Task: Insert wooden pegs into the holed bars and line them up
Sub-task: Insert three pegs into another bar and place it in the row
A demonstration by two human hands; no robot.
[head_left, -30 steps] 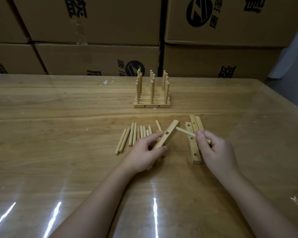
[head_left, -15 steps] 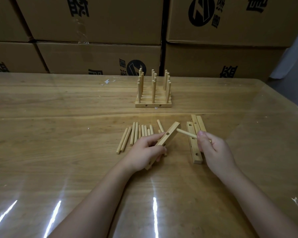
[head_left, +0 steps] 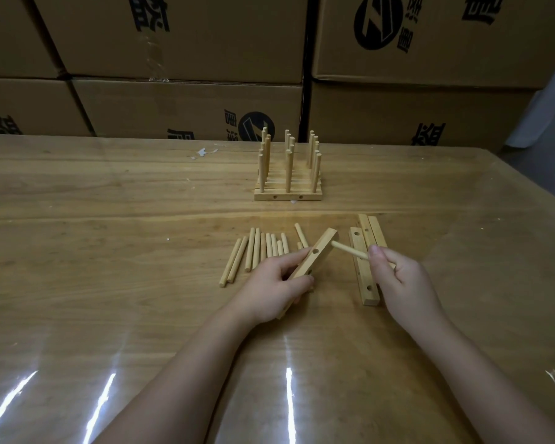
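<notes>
Held bar (head_left: pixel 314 254): holed wooden bar, tilted, far end raised and pointing toward the far right, near end buried in the palm; two holes show on its upper face; sits near the middle of the table (head_left: pixel 109 219).
Left hand (head_left: pixel 276 286): wrapped around the bar's near half, thumb on top, fingers curled under; firm grasp on the bar.
Peg in hand (head_left: pixel 348 250): short round peg, lying almost level, free tip just beside the bar's right face near the far hole; can't tell if it touches.
Right hand (head_left: pixel 401 280): thumb and fingertips pinched on the peg's right end, other fingers curled in.
Loose pegs (head_left: pixel 257 253): about a dozen in a rough row, lengthwise toward the far edge, left of the held bar; a couple partly hidden behind the left hand and bar.
Spare bars (head_left: pixel 362 267): three flat on the table under and beside the right hand, side by side, one nearer than the other two; holes visible on top.
Finished set (head_left: pixel 288 184): bars packed side by side toward the far edge, upright pegs in three rows.
Backdrop: stacked cardboard boxes (head_left: pixel 186 107) behind the far edge.
Table: glossy, light streaks near the near edge.
</notes>
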